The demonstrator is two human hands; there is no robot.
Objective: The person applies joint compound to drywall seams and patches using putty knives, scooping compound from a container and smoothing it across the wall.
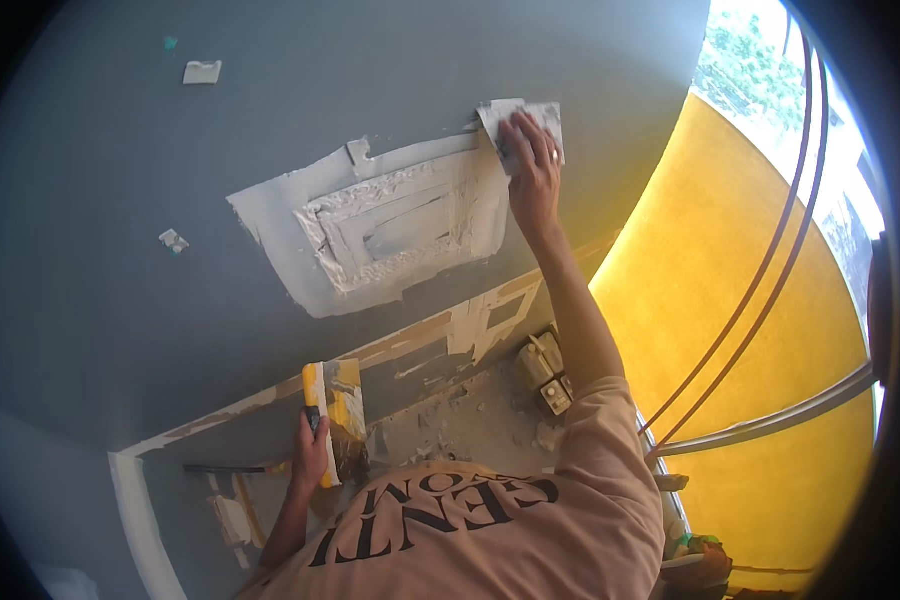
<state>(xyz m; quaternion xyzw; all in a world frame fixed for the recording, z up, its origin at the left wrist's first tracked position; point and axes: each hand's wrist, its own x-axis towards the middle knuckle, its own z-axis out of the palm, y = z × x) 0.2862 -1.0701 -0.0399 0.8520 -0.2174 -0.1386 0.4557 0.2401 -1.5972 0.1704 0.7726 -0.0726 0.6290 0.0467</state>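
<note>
High on the grey wall point(450, 60), my right hand point(535, 165) has its fingers spread over a flat, pale, square sheet point(548, 120), pressing it to the surface. The sheet sits by the upper right corner of a large whitish filler patch point(280, 225); its exact kind I cannot make out. In the middle of that patch is a rougher rectangle point(410, 230) with raised, lumpy edges. Lower down on the left, my left hand point(311, 452) is closed round the dark handle of a wide putty knife point(346, 390) with a yellow back and a smeared blade.
Smaller filler spots point(202, 73) dot the wall at upper left. Below runs a bare strip point(400, 340) along the wall. Grey debris point(440, 425) and a pale boxy object point(548, 370) lie beneath. A yellow panel point(730, 300) and two brown cords point(760, 270) are at right.
</note>
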